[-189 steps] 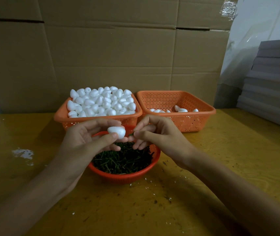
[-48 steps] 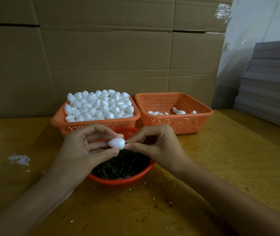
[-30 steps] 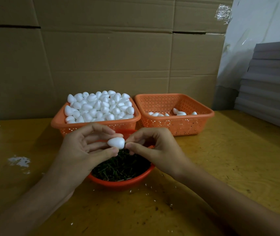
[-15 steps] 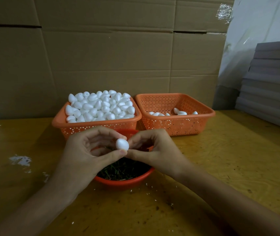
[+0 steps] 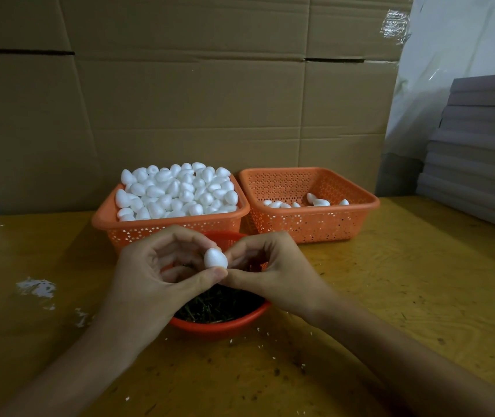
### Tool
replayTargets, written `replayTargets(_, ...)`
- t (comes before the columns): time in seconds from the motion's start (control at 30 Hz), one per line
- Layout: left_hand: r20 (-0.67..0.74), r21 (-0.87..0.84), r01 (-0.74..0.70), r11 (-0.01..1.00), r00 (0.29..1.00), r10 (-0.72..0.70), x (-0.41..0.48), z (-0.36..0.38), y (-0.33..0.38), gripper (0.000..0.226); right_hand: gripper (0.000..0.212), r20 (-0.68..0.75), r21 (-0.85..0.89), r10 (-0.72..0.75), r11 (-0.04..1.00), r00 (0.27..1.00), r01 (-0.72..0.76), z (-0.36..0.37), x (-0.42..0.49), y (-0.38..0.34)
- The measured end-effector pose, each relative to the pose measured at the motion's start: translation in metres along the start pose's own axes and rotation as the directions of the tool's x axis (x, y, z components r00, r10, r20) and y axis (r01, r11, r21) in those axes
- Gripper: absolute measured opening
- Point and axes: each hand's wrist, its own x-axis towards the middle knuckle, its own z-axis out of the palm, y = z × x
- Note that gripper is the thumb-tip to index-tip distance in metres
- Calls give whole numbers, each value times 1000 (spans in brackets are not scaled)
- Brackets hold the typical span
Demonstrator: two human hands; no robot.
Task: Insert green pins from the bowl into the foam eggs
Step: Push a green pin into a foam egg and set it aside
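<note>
My left hand (image 5: 153, 275) pinches a white foam egg (image 5: 215, 258) between thumb and fingertips above the red bowl (image 5: 219, 325) of green pins (image 5: 219, 305). My right hand (image 5: 273, 272) meets the egg from the right, its thumb and fingers curled and pressed to the egg's side. Any pin between those fingers is hidden. Behind the bowl, the left orange basket (image 5: 128, 227) is heaped with plain foam eggs (image 5: 177, 191). The right orange basket (image 5: 309, 224) holds a few eggs (image 5: 315, 201).
Everything rests on a yellow wooden table (image 5: 390, 296) strewn with white foam crumbs and a white smear (image 5: 35, 288) at the left. Cardboard sheets (image 5: 198, 94) stand as a wall behind the baskets. A stack of grey boards (image 5: 478, 152) lies at the right edge.
The egg turned in my left hand from lying sideways to end-on, and my right fingers closed in tight against it. Both hands stayed over the bowl.
</note>
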Motion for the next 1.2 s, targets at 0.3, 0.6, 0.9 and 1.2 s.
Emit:
replayTargets(0.3,-23,0,-4,1000,1000,4,-1,2,0,33,15,-13,32,16,999,1000,-16,-2,-1,-5)
replayTargets(0.6,-14,27,-9,1000,1000,10,-1,2,-1,34,12,4,33,2,999,1000,-2,-3,0,1)
replayTargets(0.9,-73,-45,-8,999,997,5,-3,5,-1,44,9,-44,109,-14,994,999,18,-14,4,1)
replayTargets(1.2,-74,-35,36,999,997,-39,-6,7,-2,19,14,-477,129,220,975,851,-179,-80,11,7)
